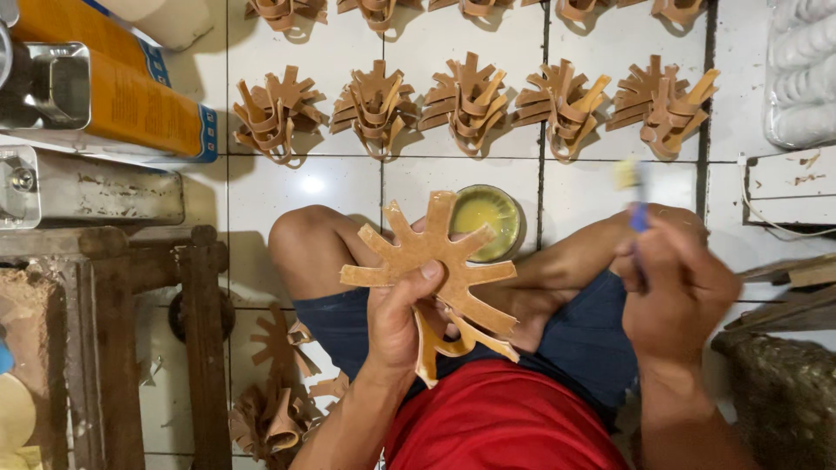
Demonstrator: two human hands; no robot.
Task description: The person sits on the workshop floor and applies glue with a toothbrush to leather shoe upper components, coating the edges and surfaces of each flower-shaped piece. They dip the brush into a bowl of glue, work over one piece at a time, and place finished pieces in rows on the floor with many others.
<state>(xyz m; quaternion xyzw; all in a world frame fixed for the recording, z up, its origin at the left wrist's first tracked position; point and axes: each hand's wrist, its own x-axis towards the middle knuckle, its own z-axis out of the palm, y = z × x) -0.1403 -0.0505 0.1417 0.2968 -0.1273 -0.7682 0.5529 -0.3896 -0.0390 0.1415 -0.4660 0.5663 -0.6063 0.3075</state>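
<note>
While the person sits cross-legged on the white tiled floor (296, 187), a flat, star-shaped brown cut-out (435, 261) with many radiating arms is gripped in the left hand (396, 318), the thumb pressed onto its face and the fingers closed behind it. The cut-out is held upright above the lap, just in front of a small round bowl of yellow paste (488, 219) that is set on the tiles between the knees. A second curved brown strip piece (444, 344) is seen hanging below the cut-out, against the same hand.

The right hand (675, 292) is closed around a thin brush (636, 196) with a blue handle; its tip is blurred, raised over the right knee, well apart from the cut-out.

Rows of folded brown star pieces (466, 100) are laid out on the tiles beyond the bowl. A wooden stand (117, 331) is placed at the person's left.
</note>
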